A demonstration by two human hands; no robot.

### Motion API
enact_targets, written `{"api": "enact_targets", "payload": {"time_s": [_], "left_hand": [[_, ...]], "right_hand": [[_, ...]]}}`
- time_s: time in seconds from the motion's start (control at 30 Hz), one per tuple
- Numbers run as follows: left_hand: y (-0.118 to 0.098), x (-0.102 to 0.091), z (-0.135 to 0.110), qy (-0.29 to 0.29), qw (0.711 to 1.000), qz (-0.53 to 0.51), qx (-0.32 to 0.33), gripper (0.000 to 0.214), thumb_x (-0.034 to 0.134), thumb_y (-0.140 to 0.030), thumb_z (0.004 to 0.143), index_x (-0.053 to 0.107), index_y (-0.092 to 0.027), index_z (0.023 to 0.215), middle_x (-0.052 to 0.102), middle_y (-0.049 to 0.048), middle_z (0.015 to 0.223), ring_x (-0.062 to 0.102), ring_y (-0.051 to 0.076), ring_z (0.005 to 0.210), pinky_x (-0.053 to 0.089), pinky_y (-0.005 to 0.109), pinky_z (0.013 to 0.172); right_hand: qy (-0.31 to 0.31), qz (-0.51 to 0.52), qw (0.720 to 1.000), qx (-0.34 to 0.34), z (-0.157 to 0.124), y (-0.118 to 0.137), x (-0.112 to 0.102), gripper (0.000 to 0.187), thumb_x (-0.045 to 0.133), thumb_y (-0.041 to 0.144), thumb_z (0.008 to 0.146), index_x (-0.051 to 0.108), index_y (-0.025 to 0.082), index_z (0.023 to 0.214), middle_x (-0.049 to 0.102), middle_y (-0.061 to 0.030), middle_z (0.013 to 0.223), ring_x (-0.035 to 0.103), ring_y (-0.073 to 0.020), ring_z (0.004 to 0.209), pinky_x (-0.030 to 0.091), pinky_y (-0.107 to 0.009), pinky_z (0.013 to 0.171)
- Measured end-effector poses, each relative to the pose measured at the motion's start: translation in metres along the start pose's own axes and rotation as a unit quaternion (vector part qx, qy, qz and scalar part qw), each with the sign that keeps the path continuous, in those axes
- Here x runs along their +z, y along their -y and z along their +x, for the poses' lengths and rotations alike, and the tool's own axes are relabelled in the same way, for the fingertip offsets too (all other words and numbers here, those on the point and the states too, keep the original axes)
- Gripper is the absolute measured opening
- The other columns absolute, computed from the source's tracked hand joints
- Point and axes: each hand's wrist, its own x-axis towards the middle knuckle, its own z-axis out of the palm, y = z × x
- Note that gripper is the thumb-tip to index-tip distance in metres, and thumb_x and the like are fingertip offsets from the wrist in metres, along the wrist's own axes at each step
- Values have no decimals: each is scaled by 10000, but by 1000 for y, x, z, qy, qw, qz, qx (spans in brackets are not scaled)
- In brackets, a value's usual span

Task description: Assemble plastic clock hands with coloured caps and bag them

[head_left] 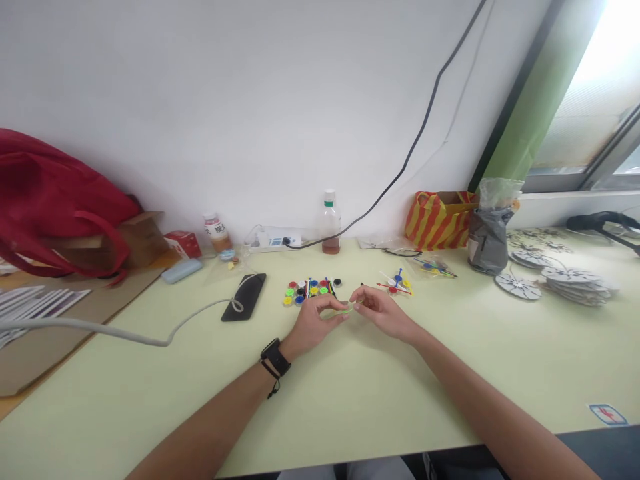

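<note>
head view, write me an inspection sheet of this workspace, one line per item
Surface: pale green tabletop, smooth-looking.
Parts: small green piece at the fingertips; coloured round plastic pieces grouped beyond the left hand; blue, red and yellow plastic pieces beyond the right hand.
Clutter: flat black rectangular slab, red fabric bag, red-and-yellow striped bag.
Hands: left hand pinches the green piece; right hand close beside it, grip too small to tell.
Cables: thick light grey cable crosses the slab; black cable hangs before the wall.
Surroundings: white wall behind, window at right.
</note>
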Motion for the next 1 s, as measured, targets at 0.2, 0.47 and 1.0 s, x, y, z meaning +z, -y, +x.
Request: {"api": "enact_targets", "payload": {"time_s": [0.2,0.47,1.0], "left_hand": [[1,1,2,9,999,-29,-18,165,807,-308,848,753,-166,913,759,82,959,704,203,920,561,351,874],[-10,5,0,24,993,-118,-19,154,783,-316,870,740,-169,885,723,116,1097,682,233,1074,560,389,981],[-5,2,3,5,982,-155,-111,278,804,-364,857,730,-178,1050,711,59,967,690,181,929,592,344,903]], "right_hand": [[-18,9,1000,2,0,3,0,379,663,575,903,622,205,975,475,25,748,423,-141,660,338,-274,592],[-36,30,999,12,2,0,0,353,643,560,916,628,210,959,461,40,687,445,-135,611,371,-280,580],[-114,-142,977,-110,-11,-2,-2,595,505,387,1026,328,285,1584,584,-13,893,515,-152,656,453,-289,599]]}}
